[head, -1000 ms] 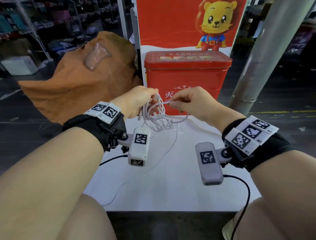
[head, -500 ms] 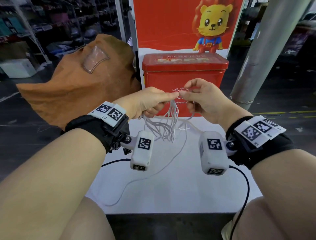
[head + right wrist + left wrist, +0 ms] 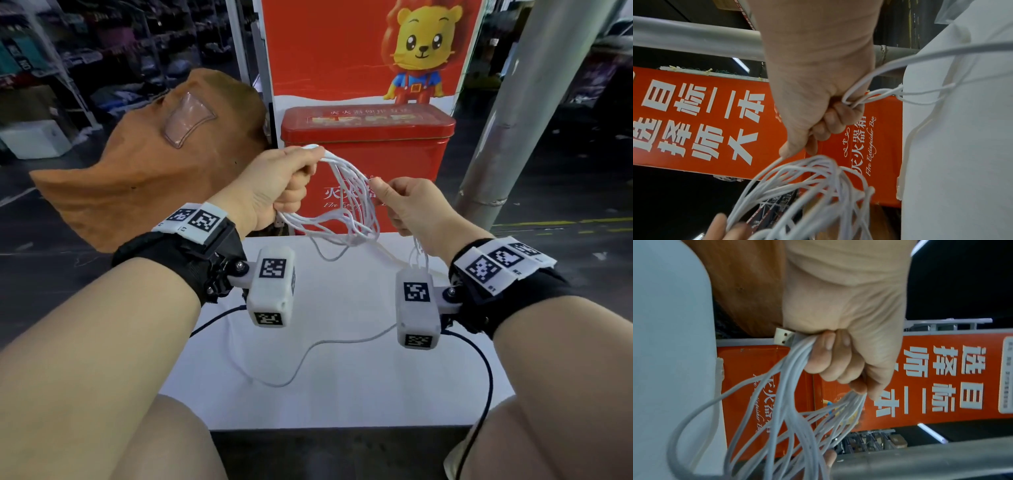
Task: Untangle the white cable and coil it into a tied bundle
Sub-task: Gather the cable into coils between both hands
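Note:
The white cable hangs as several loose loops between my hands, above the white table. My left hand grips the gathered loops in a fist. In the left wrist view the loops leave the fist of the left hand, and a metal USB plug sticks out beside the little finger. My right hand pinches a strand at the right side of the loops. In the right wrist view the right hand curls round cable strands. A slack tail lies on the table.
A red fire extinguisher box stands at the table's far edge, below a red poster with a cartoon lion. A brown cloth bag lies at the left. A grey pipe leans at the right. Black camera cords trail from my wrists.
My hands were together at the top of the bundle half a second ago. They have drawn apart, the left hand rising with the loops, and the coil has spread wider.

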{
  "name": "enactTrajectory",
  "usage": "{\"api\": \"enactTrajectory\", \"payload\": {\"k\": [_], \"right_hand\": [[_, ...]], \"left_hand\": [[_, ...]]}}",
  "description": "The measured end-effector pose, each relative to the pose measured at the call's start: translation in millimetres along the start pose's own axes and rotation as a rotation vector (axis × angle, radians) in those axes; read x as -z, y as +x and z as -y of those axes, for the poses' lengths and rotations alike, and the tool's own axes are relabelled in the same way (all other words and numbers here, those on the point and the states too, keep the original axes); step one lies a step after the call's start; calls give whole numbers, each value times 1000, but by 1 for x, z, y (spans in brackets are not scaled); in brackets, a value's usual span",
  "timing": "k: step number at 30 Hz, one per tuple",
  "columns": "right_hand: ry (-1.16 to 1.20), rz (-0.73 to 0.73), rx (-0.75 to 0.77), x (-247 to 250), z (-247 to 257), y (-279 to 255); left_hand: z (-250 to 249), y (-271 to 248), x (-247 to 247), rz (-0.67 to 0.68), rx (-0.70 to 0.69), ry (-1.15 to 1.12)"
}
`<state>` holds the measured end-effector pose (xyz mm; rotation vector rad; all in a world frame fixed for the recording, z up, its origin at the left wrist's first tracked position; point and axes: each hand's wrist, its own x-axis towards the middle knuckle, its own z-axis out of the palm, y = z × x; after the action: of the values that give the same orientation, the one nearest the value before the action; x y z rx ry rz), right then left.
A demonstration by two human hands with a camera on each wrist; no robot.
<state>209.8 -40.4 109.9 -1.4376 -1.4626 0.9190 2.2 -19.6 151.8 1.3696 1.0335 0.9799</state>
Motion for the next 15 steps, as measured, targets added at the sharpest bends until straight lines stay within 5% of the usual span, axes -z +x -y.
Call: {"api": "enactTrajectory", "payload": {"k": [9,15], "right_hand": [[-1,-224,79,-11,7,4],[-192,-97,191,-18,17,2]], "left_hand": [[6,-6,-7,221,154,374],[6,-6,-12,134,173,281]]}}
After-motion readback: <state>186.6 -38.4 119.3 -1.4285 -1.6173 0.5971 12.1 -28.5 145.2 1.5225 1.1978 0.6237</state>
